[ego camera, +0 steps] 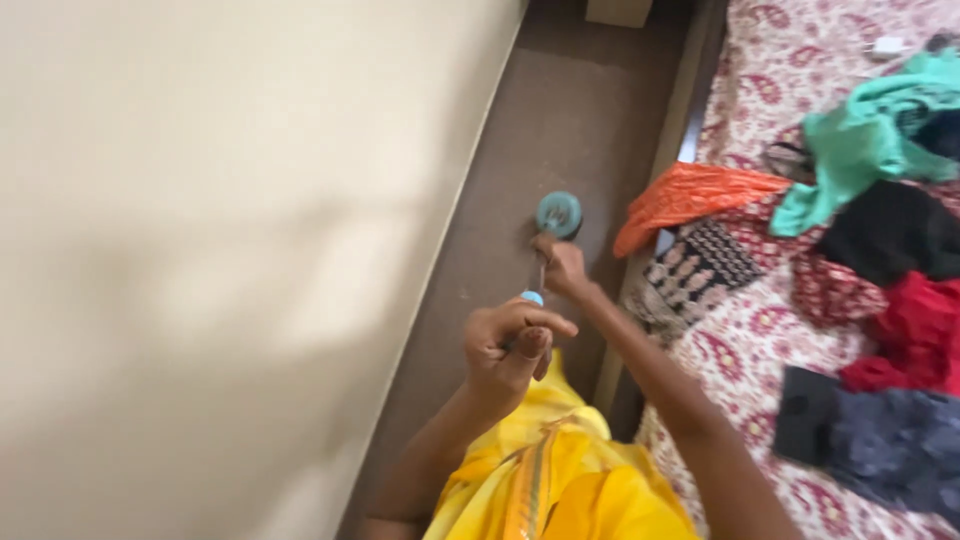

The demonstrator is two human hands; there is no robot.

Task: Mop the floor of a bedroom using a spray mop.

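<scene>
Clenching a mop handle (pixel 541 272), both hands (pixel 512 345) (pixel 563 266) work between wall (pixel 200 250) and bed edge (pixel 690 90).

A bed (pixel 760 340) with a red-and-white patterned sheet fills the right side. An orange cloth (pixel 690 195) drapes over its left edge, with a black patterned cloth (pixel 700 265) just below. Farther in lie a teal garment (pixel 850 150), black cloth (pixel 885 230), red cloth (pixel 915 330) and dark blue cloth (pixel 890 445). A cream wall (pixel 220 250) borders the brown floor (pixel 540 130).
</scene>
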